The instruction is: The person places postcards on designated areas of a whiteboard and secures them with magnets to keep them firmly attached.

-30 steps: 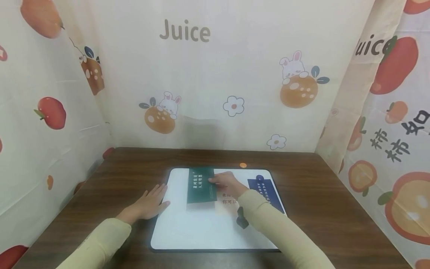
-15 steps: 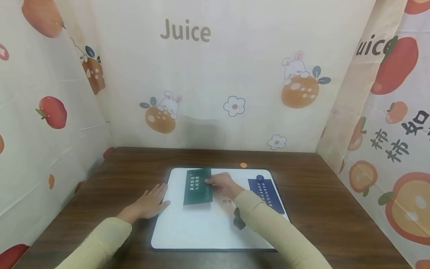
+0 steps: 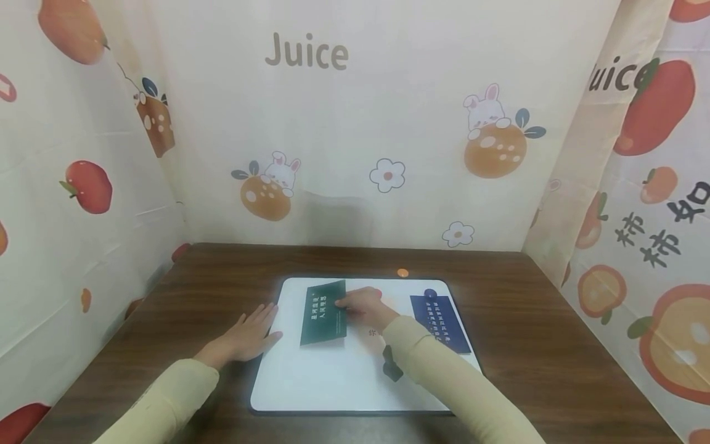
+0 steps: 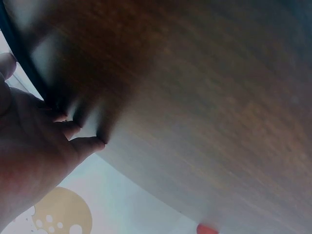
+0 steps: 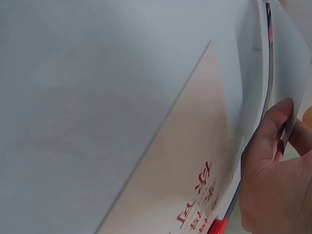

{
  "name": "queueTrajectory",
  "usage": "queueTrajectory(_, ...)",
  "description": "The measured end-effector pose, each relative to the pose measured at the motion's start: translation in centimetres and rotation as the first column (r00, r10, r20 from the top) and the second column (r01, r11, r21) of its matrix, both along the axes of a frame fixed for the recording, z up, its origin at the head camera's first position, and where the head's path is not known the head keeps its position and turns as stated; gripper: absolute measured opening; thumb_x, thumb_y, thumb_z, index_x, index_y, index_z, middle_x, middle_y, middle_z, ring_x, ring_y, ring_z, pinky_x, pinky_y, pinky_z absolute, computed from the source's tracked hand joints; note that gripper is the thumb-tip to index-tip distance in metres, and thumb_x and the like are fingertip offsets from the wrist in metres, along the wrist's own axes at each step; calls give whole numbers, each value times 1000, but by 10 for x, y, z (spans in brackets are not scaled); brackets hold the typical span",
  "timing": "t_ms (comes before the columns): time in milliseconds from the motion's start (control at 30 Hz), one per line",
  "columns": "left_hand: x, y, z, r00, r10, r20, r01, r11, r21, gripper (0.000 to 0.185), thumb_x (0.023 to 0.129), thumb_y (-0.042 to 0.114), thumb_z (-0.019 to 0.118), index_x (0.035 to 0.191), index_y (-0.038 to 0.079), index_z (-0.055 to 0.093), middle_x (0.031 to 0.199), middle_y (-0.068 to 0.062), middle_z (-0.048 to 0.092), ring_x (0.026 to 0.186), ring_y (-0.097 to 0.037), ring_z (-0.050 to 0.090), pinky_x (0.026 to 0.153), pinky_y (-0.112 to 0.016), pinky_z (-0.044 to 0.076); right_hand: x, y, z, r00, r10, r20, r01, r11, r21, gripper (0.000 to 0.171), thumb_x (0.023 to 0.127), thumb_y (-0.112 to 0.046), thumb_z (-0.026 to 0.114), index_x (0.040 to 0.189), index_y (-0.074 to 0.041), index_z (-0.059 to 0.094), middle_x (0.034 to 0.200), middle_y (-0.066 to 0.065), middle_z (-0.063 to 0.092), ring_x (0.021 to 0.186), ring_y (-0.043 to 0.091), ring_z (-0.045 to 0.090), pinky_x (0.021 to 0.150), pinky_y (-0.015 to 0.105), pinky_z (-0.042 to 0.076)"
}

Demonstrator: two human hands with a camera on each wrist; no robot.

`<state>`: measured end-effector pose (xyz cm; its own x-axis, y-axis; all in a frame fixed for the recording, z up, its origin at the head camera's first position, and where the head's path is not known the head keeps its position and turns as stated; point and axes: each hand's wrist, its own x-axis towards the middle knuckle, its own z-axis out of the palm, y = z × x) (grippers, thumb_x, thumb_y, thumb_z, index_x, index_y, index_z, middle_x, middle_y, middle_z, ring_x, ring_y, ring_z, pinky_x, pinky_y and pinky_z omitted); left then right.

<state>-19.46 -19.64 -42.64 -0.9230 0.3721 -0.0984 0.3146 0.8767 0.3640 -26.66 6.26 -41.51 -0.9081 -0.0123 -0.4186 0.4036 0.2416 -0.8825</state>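
Note:
My right hand pinches the right edge of a green card with white characters, held over the upper left of a whiteboard. In the right wrist view, thumb and fingers grip that card's edge. Beneath that arm a cream card with red characters lies on the board, partly hidden in the head view; a red magnet is at its edge. My left hand rests with spread fingers across the board's left edge. A navy card lies at the board's right under a dark blue round magnet.
The whiteboard lies on a dark brown wooden table. Just behind its far edge is a small round orange piece. A dark block shows under my right wrist. Fruit-printed cloth encloses the back and sides.
My right hand has carried the green card a little left and towards me, tilting it slightly. Part of the red magnet now shows behind the hand. My left hand stays put.

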Motion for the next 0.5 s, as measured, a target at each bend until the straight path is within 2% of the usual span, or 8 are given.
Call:
queueTrajectory(167, -1, -1, -1, 1000, 0, -4, 1, 1000, 3, 69, 99, 37, 46, 147, -7, 23, 153, -26, 18, 140, -47, 11, 107, -65, 10, 2, 0, -2, 1000, 24, -4, -24, 1000, -14, 52, 81, -7, 75, 126, 7, 54, 124, 22, 58, 114, 33, 58, 91, 38, 49)
queueTrajectory(400, -1, -1, -2, 1000, -3, -15, 3, 1000, -2, 68, 100, 36, 45, 147, -7, 23, 153, -26, 18, 140, -46, 12, 108, -65, 10, 4, 0, -2, 999, 39, -22, -39, 999, 19, 51, 82, -9, 76, 125, 7, 55, 119, 20, 61, 108, 31, 61, 89, 37, 51)
queueTrajectory(500, -1, -1, -2, 1000, -7, -15, 7, 1000, 2, 68, 100, 36, 45, 147, -8, 23, 153, -27, 19, 140, -47, 12, 107, -65, 10, 5, -1, -2, 996, 61, -57, -57, 995, 82, 48, 81, -10, 76, 121, 7, 57, 114, 19, 63, 102, 30, 63, 88, 38, 52)
